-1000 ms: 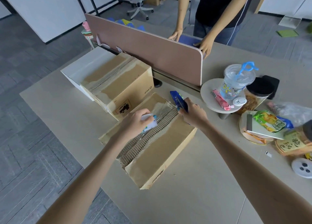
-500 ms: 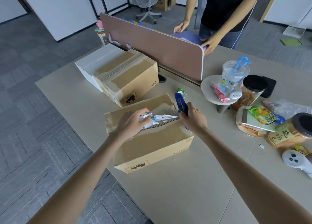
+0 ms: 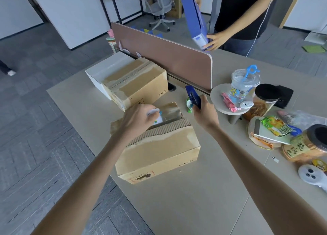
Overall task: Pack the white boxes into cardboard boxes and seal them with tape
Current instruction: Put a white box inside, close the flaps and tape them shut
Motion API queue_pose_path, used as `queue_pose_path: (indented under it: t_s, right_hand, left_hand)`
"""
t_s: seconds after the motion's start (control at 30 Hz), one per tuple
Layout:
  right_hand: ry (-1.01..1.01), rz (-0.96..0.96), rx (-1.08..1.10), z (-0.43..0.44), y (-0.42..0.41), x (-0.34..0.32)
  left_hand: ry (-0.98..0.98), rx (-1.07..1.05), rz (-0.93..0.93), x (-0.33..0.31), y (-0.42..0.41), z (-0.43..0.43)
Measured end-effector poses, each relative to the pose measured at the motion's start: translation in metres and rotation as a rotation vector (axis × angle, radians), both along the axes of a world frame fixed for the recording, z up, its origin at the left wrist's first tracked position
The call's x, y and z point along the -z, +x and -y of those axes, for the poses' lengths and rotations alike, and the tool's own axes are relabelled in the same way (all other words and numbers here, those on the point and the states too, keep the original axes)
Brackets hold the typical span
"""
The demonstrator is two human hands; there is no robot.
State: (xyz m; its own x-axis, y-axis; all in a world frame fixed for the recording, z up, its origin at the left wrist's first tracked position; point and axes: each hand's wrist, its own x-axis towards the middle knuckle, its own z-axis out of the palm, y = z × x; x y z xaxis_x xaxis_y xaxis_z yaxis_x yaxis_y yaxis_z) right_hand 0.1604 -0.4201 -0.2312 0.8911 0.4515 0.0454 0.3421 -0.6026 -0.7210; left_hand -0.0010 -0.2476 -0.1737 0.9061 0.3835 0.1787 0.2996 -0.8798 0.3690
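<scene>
1. Cardboard box (image 3: 159, 151) lies near the front edge of the desk (image 3: 203, 199), its top flaps closed along a ragged seam where torn corrugated edges show.
2. Left hand (image 3: 138, 119) rests on the far part of that box's top, fingers curled around a small white item with blue and green print (image 3: 155, 117); what the item is cannot be told.
3. A clear strip of tape (image 3: 170, 113) stretches from the left hand toward the right across the far flap.
4. Right hand (image 3: 206, 114) is raised just beyond the box's far right corner, closed around a blue tape dispenser (image 3: 193, 97) whose blade end points up and away.
5. A small green and white wrapper (image 3: 189, 104) lies on the desk just beside the dispenser.
6. A second cardboard box (image 3: 138, 86), taped along its top, stands farther back against the brown desk divider (image 3: 168, 57), just beyond the near box.
7. A white box (image 3: 108, 70) sits touching the left side of that second carton.
8. To the right on the desk are a small round stand (image 3: 228, 109) with a clear lidded cup (image 3: 244, 86), a dark-lidded jar (image 3: 263, 100) and snack packets (image 3: 276, 127).
9. Beyond the divider another person holds a blue binder (image 3: 194, 20) upright.
</scene>
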Motion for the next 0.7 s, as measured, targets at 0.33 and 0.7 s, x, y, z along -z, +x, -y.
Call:
queue_pose_path:
  t_s: [0.33,0.7]
  right_hand:
    - [0.000,-0.016,0.004,-0.002,-0.002,0.005]
    - [-0.121,-0.112,0.004,-0.002,0.003,0.043]
  left_hand:
    - [0.235,-0.094,-0.201,-0.010,0.017,0.005]
    - [0.173,-0.128,-0.421,0.030,0.043,0.009]
